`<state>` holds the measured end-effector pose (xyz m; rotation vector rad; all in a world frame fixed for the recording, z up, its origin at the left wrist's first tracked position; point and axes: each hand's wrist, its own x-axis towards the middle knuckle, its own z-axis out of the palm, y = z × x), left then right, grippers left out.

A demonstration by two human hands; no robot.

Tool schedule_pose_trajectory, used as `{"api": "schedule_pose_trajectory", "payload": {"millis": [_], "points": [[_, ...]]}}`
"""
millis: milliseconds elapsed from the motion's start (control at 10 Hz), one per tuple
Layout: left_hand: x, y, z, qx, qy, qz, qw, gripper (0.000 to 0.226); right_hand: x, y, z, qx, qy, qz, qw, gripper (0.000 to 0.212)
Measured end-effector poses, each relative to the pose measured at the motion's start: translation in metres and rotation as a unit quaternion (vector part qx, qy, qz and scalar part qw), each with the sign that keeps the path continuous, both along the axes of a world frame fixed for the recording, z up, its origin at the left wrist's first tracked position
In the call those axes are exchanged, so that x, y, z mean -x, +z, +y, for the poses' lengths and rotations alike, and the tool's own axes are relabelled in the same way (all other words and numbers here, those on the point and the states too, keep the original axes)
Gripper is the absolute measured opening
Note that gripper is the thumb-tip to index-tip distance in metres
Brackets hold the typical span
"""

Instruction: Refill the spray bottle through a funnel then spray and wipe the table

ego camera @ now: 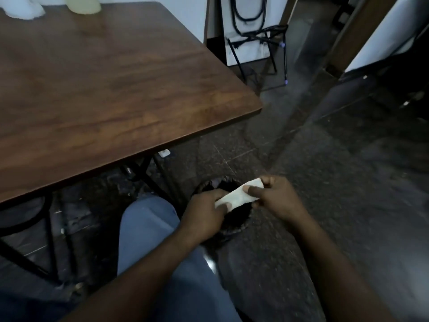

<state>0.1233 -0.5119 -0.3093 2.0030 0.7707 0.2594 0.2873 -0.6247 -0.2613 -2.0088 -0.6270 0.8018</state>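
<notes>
Now my left hand (204, 212) and right hand (274, 196) each pinch an end of the tissue (239, 196), stretched sideways directly above the bin (236, 226).

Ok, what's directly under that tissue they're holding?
Both hands, left hand and right hand, hold the folded tissue above a dark bin on the floor. The bin's inside is too dark to see.

Dark round bin (232, 225) on tiled floor (348, 194) beside table corner; black folding metal frame (260, 38) leaning against white panel (246, 54) at rear; blue-trousered knee (148, 226) in foreground
</notes>
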Motion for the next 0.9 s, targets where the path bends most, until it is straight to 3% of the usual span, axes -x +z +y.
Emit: {"api": "schedule_pose_trajectory", "payload": {"millis": [200,400,700,800,900], "points": [[-0.015,-0.028,0.017,0.059,0.023,0.098,0.993,0.008,-0.025,-0.072,-0.004,0.033,-0.086,0.157,0.983,0.007],[-0.041,-0.061,0.021,0.104,0.023,0.209,0.972,0.024,-0.044,-0.133,0.018,0.073,-0.099,0.125,0.985,0.007],[-0.078,-0.101,0.037,0.221,0.093,0.24,0.941,0.037,-0.075,-0.178,0.062,0.122,-0.079,-0.003,0.989,0.009],[-0.086,-0.112,0.046,0.163,0.063,0.285,0.943,0.043,-0.084,-0.189,0.071,0.132,-0.071,-0.051,0.987,0.016],[-0.085,-0.116,0.048,0.09,0.071,0.341,0.933,0.05,-0.09,-0.198,0.069,0.195,-0.053,-0.075,0.977,0.042]]}}
